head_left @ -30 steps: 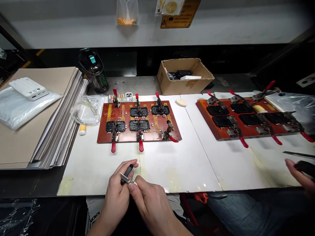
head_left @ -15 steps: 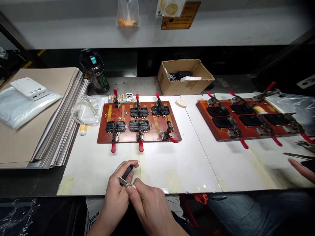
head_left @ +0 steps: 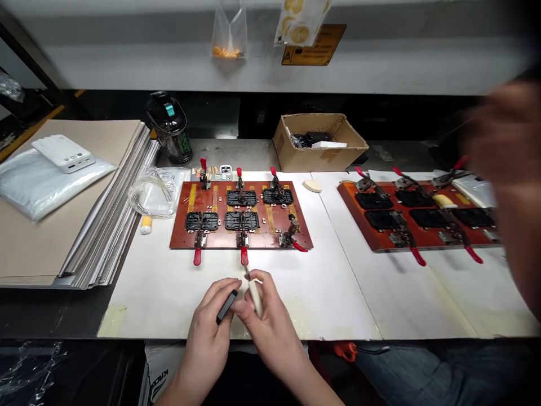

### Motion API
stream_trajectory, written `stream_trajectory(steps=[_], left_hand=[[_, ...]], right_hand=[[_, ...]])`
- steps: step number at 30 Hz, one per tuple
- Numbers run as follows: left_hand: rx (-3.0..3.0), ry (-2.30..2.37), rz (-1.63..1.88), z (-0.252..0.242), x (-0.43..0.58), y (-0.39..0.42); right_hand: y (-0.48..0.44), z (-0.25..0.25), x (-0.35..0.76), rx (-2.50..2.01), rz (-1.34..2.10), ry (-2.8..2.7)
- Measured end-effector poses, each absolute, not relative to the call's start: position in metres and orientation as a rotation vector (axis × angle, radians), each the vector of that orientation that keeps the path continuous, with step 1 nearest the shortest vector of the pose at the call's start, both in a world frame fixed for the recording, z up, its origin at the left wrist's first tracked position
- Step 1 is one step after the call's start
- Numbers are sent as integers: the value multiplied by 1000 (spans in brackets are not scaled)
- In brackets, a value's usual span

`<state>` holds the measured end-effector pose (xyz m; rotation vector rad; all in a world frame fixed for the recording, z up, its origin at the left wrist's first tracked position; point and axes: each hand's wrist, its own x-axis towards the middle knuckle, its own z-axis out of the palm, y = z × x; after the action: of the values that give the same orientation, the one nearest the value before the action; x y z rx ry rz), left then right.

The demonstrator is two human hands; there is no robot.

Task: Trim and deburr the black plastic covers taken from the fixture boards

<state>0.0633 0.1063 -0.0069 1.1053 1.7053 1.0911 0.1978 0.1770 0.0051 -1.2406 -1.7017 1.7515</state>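
Note:
My left hand is closed around a small black rectangular plastic piece, whose long narrow face shows at the fingertips. In my right hand is a small knife with a cream handle, gripped between thumb and fingers. Its thin blade points up and away from me, apart from the black piece. Both hands are close together over the white table covering, just in front of a reddish-brown fixture board. Several black plastic frames sit on that board under red-handled toggle clamps.
A second clamp board lies to the right, where another person's blurred arm comes in. Stacked cardboard sheets stand left. Behind are a dark bottle and a carton. A yellow-and-white spool stands near the left board.
My right hand has turned the knife away from the black piece, so the blade now points forward. The other person's arm has risen at the right. The view has shifted slightly.

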Motion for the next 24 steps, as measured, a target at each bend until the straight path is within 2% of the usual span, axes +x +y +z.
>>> stream_trajectory(steps=[3, 8, 16, 20, 24], left_hand=[[1115, 1711, 1081, -7, 62, 106], [1015, 1772, 1032, -4, 53, 101], [1071, 1721, 1148, -9, 50, 102], [1038, 1786, 1124, -7, 45, 101], [745, 1786, 1251, -5, 35, 100]], right_hand=[[185, 7, 186, -1156, 1715, -1783], [204, -1, 189, -1403, 1354, -1668], [185, 18, 182, -1011, 1650, -1916], [190, 12, 180, -1142, 1623, -1720], [189, -7, 186, -1328, 1525, -1552]])
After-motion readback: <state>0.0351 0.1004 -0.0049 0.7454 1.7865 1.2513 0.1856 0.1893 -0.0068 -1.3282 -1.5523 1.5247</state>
